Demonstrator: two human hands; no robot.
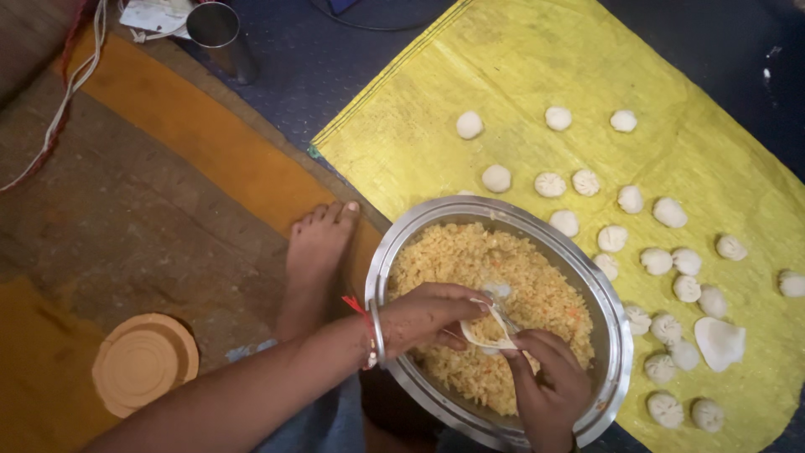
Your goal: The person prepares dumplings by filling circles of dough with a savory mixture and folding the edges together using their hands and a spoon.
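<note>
Over a wide steel bowl [616,335] of orange-yellow filling [470,260], both my hands meet on a small round dough wrapper [488,340]. My left hand [428,315], with a bangle and red thread at the wrist, cups the wrapper from the left. My right hand [549,390] comes up from the bottom edge and pinches the wrapper's right rim. A pale spoon-like piece [500,294] shows just above the wrapper; what it is stays unclear.
Several pleated white dumplings [671,212] lie on a yellow woven sheet [503,67] right of the bowl, with one flat wrapper [719,342]. My bare foot [319,252] rests left of the bowl. A steel cup [222,38] and a round tan lid [142,362] sit on the floor.
</note>
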